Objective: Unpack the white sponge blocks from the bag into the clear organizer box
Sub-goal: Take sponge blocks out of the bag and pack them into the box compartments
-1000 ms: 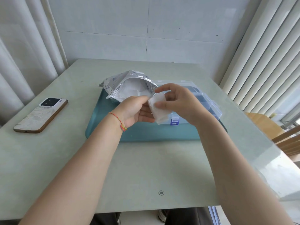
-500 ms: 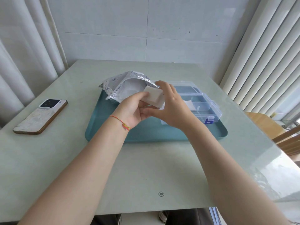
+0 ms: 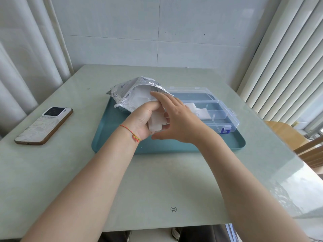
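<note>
The crinkled silver bag (image 3: pixel 129 92) lies open-mouthed on the left part of the teal tray (image 3: pixel 111 135), with white sponge showing inside. My left hand (image 3: pixel 141 119) grips a white sponge block (image 3: pixel 154 123) just in front of the bag's mouth. My right hand (image 3: pixel 180 117) is spread over that block from the right; its index finger stretches straight to the bag's mouth and its other fingertips touch the block. The clear organizer box (image 3: pixel 227 117) stands open on the tray's right side, with white sponge pieces (image 3: pixel 201 112) in a middle compartment.
A phone (image 3: pixel 43 124) lies face down on the pale green table (image 3: pixel 157 180) at the left. Curtains hang at both sides, and a wooden chair (image 3: pixel 286 131) stands past the table's right edge. The box's blue latch (image 3: pixel 225 131) faces me.
The block went from my right hand's grip near the bag down into my left hand. My right hand has let go and reached toward the bag's mouth.
</note>
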### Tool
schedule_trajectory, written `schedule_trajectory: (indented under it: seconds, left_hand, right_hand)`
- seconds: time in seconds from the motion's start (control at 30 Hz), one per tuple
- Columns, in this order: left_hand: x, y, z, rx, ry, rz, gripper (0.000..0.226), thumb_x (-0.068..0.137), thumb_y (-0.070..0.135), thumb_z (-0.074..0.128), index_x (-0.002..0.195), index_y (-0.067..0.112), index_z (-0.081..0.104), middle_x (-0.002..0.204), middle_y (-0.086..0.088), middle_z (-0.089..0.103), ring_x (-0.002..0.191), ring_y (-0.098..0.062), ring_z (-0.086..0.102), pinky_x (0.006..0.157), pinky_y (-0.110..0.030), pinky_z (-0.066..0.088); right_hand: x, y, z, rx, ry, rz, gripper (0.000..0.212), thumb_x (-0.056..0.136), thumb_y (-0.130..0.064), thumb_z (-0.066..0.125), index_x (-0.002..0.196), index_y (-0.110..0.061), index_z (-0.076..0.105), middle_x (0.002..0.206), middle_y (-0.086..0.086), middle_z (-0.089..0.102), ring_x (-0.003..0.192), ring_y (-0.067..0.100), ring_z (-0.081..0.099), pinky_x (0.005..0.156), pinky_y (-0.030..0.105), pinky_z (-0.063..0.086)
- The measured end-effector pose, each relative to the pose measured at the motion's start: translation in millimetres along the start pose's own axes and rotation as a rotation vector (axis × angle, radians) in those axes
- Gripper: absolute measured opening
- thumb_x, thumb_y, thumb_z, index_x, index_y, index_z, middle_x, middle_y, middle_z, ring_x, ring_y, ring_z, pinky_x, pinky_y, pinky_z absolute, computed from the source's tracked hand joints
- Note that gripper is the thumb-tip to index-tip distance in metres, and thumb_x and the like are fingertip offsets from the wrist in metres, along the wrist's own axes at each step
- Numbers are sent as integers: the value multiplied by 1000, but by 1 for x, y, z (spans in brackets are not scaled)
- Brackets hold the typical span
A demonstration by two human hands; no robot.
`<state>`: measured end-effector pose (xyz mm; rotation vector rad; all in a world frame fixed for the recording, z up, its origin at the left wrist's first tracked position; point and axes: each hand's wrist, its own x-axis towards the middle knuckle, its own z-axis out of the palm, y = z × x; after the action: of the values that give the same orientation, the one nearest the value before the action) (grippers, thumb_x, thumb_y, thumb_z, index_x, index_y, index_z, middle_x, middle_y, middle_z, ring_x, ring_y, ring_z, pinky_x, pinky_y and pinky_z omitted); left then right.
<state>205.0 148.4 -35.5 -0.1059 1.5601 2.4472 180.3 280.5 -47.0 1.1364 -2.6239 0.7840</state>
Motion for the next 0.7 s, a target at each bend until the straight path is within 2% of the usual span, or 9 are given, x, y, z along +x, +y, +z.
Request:
schedule_trajectory:
  seconds: [0.13,0.3,0.33,0.4,0.47,0.53,0.6,0.67,0.7]
  left_hand:
    - [-2,0,-1,55,-35,-44,19,93,16,50,79,20,62,74,-2,58,66,-17,58,55,-22,45]
    - [0,-1,-5,90,-54,-81,20,91,14,52,79,24,64,70,2,59,66,-12,56,61,-24,42]
    - [1,-2,-7,80,-48,-90,20,89,12,53,78,25,64,69,3,57,65,-11,55,62,-24,41]
    - [1,-3,-7,63,-58,-88,14,83,11,59,79,24,61,73,1,53,66,-12,51,59,-23,40]
    - [2,-4,-5,52,-98,-51,8,83,12,61,82,20,58,72,1,52,65,-12,48,54,-21,42]
    - [1,-4,-4,41,-136,-42,8,86,14,59,83,21,61,69,5,55,65,-9,50,54,-19,43]
    - [1,-4,-5,6,-145,-56,17,89,11,57,85,26,64,69,7,59,63,-8,56,52,-18,46]
    - [3,-5,-7,-13,-134,-52,18,87,9,59,88,27,63,73,5,59,62,-8,59,51,-18,47]
    - [4,-5,-8,-11,-120,-50,16,81,11,64,88,25,61,74,4,56,61,-8,57,51,-19,46]
  right_hand:
    - [-1,-4,1,44,19,10,119,59,-41,89,154,-30,17,140,-7,44,125,15,40,101,47,42]
    - [2,-3,4,143,88,13,111,65,-30,82,154,-30,15,113,-8,49,106,16,50,92,48,47]
    - [3,-2,3,170,92,14,111,65,-30,82,154,-32,14,113,-8,48,106,16,50,91,46,48]
    - [2,0,0,216,61,37,118,64,-31,87,154,-37,10,119,-6,47,104,15,52,87,33,50]
    - [0,-1,-2,239,10,57,122,63,-29,90,154,-39,8,112,-8,50,92,17,55,75,21,48]
    - [0,-2,-3,243,18,65,118,65,-24,89,154,-37,12,100,-7,53,81,21,56,68,23,48]
    - [1,-3,-5,284,77,64,113,66,-20,88,153,-35,18,103,0,56,81,18,56,70,25,51]
    - [1,-1,-5,294,91,55,115,63,-23,90,153,-36,19,116,-2,53,91,9,54,72,18,48]
    - [1,-1,-6,282,72,50,118,62,-26,91,153,-38,17,122,-4,49,96,11,54,73,15,47]
